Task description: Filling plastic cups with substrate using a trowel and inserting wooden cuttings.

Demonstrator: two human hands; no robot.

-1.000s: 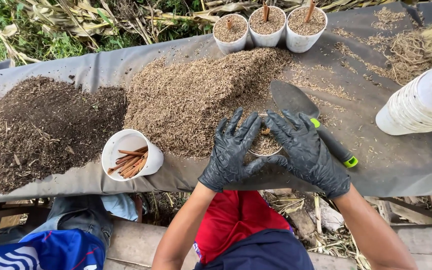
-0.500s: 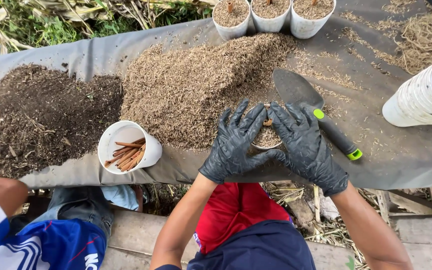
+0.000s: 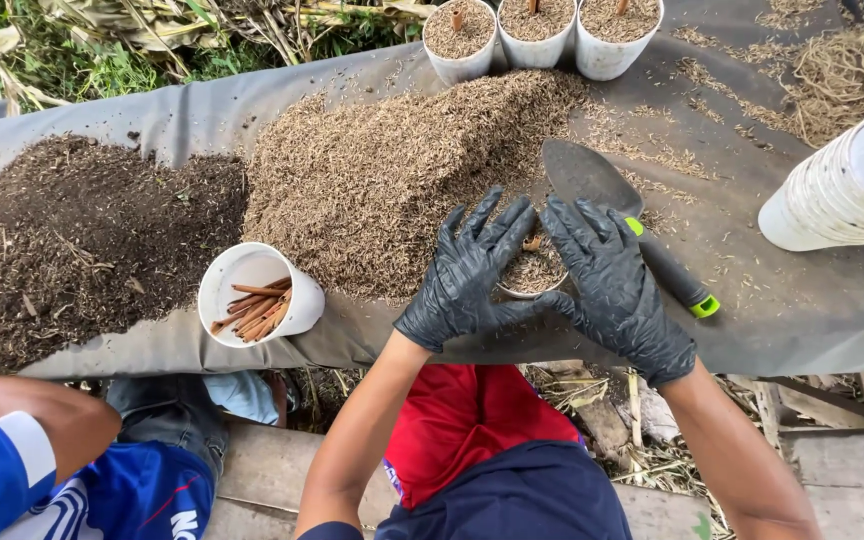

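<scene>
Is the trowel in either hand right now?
No, the trowel lies on the grey sheet behind the right hand, and both gloved hands, left hand included, cup the small filled pot.

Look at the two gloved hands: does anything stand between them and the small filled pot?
Nothing visible does. The left hand and right hand already cup the small pot from both sides, fingers spread over its rim; the trowel lies behind it.
</scene>
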